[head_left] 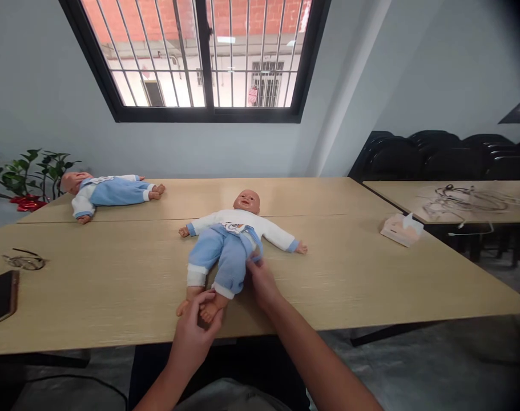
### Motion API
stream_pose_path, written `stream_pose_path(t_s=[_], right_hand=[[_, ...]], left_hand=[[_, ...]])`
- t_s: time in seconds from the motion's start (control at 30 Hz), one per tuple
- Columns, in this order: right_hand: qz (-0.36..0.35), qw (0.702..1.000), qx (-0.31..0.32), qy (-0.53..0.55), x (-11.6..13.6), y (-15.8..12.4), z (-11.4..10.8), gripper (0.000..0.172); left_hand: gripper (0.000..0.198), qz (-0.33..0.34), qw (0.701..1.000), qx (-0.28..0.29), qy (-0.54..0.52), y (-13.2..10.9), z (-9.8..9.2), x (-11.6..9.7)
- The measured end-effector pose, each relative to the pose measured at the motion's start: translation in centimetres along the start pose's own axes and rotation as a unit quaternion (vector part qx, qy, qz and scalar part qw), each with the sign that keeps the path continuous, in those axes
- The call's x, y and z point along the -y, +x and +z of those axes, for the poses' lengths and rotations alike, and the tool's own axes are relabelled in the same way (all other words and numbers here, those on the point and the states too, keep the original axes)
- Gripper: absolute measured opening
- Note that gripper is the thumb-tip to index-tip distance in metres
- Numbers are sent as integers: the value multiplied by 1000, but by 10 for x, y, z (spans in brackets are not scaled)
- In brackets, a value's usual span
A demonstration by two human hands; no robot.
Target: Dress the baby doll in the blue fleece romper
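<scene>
To the right of the middle doll [236, 242], you can pass over bare tabletop [341, 268] as far as the tissue box [399, 231]. Well to its left, the glasses [26, 262] and dark flat case [0, 297] obstruct you; farther back, the second doll [118, 192]. Your left hand [197, 325] and right hand [263, 281] crowd its near end.

1 forward, downward head view

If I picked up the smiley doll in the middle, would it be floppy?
The doll would probably feel floppy, since its blue trousers look soft and wrinkly. Its smooth head might be firmer, like rubber. It likely won't roll, with both arms stretched wide.
</scene>
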State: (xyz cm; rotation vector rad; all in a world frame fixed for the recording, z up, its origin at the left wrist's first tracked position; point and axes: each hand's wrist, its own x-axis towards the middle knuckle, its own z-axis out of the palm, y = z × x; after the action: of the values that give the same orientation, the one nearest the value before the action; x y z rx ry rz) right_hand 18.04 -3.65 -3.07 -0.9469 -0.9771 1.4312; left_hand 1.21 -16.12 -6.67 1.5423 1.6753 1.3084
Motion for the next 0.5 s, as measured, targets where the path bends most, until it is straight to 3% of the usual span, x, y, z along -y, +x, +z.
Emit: stream_pose_path(t_s=[0.1, 0.23, 0.3, 0.4, 0.5], right_hand=[[-23, 999, 26, -12, 5, 2, -16, 50], [-5, 998, 62, -23, 14, 9, -34, 40], [5, 992, 114, -57, 21, 12, -41, 34], [-15, 960, 208, -185, 35, 14, -48, 27], [-62, 924, 217, -309, 42, 15, -53, 18]], left_hand=[[36, -45, 995, -10, -92, 4, -19, -6], [46, -96, 981, -31, -164, 18, -50, -16], [50, -116, 976, -37, -183, 26, -62, -20], [55, -133, 969, -32, -206, 33, -74, -23], [59, -150, 961, -35, -229, 37, -78, -23]])
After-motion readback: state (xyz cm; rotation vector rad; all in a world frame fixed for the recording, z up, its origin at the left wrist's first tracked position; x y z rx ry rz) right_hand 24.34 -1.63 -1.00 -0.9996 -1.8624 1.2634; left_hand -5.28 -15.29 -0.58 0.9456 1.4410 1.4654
